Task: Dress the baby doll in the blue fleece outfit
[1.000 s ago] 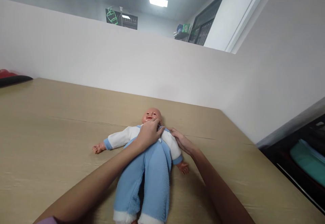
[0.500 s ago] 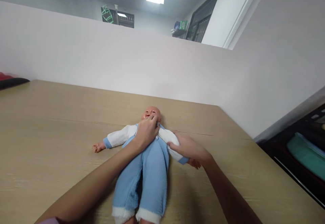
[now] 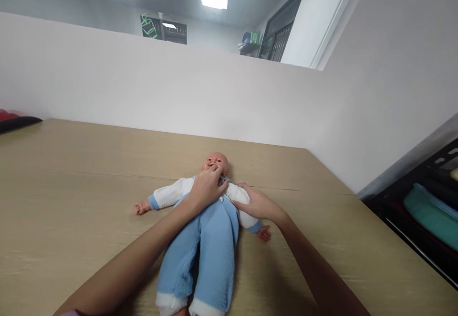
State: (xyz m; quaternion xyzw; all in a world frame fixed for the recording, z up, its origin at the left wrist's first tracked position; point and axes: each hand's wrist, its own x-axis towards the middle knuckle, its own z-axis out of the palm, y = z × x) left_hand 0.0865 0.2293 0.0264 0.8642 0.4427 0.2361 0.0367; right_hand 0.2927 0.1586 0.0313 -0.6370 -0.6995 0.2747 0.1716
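A baby doll (image 3: pixel 216 239) lies on its back, head away from me, dressed in a blue and white fleecy outfit. My left hand (image 3: pixel 206 188) lies across the doll's upper chest, fingers curled at the collar just below its mouth; the fingertips are partly hidden. My right hand (image 3: pixel 260 205) is closed around the white sleeve (image 3: pixel 236 193) near the shoulder, with the thumb on top. The doll's hand (image 3: pixel 264 233) sticks out of the blue cuff below my right hand. Its other arm (image 3: pixel 168 195) stretches out to the left, untouched.
The doll rests on a wooden table (image 3: pixel 89 211) that meets a white wall (image 3: pixel 179 91) at the back. On the right stands a dark rack (image 3: pixel 400 215) holding a folded green cloth (image 3: pixel 429 211). A black and red object (image 3: pixel 17 122) shows at the left edge.
My right hand has moved up the sleeve toward the doll's shoulder, leaving the doll's hand more exposed. The left hand stays at the collar. The view has tilted slightly.
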